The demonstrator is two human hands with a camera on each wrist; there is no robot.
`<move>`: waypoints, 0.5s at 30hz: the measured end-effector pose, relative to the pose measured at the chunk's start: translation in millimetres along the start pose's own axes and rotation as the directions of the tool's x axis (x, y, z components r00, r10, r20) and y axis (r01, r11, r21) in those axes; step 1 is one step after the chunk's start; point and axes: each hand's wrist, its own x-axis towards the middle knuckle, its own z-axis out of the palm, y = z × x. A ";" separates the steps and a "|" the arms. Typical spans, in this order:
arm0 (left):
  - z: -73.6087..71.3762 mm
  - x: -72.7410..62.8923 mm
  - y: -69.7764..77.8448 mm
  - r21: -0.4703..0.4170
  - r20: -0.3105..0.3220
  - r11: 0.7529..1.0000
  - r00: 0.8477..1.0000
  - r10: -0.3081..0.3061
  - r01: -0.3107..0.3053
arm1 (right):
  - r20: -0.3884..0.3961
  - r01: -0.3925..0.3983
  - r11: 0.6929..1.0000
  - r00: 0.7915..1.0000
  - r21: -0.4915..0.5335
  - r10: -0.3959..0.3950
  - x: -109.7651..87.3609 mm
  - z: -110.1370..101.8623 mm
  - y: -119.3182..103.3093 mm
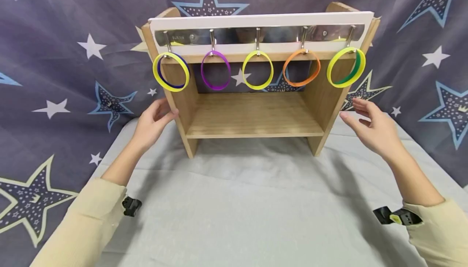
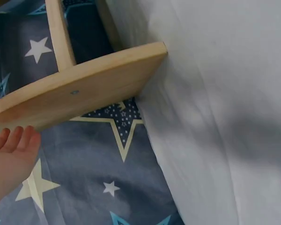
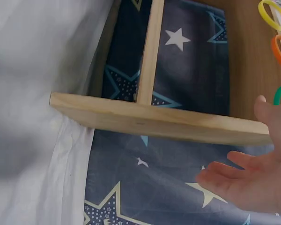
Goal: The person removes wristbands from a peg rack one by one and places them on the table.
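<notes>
A small wooden shelf [image 1: 252, 114] stands upright on the grey cloth. Along its top front runs a white board with a metal hook rail [image 1: 234, 35]. From its hooks hang a yellow ring [image 1: 186, 78] with a blue ring [image 1: 159, 70] behind it, a purple ring [image 1: 202, 74], a single yellow ring [image 1: 271, 74], an orange ring [image 1: 318, 72], and a yellow ring [image 1: 330, 72] with a green ring [image 1: 356, 72] behind it. My left hand [image 1: 151, 122] is at the left side panel, thumb by its front edge. Beside the right panel, my right hand [image 1: 376, 131] holds nothing, its fingers loosely bent.
A dark curtain with a star print [image 1: 109, 55] hangs close behind and on both sides of the shelf. Grey cloth [image 1: 252, 210] covers the surface in front. Small black devices sit at both sleeve cuffs.
</notes>
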 end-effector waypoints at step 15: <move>4.4 16.8 -3.8 -0.290 -0.012 0.953 0.996 -0.093 0.085 | 0.036 -0.012 0.968 0.999 0.252 0.003 -15.1 0.5 -9.8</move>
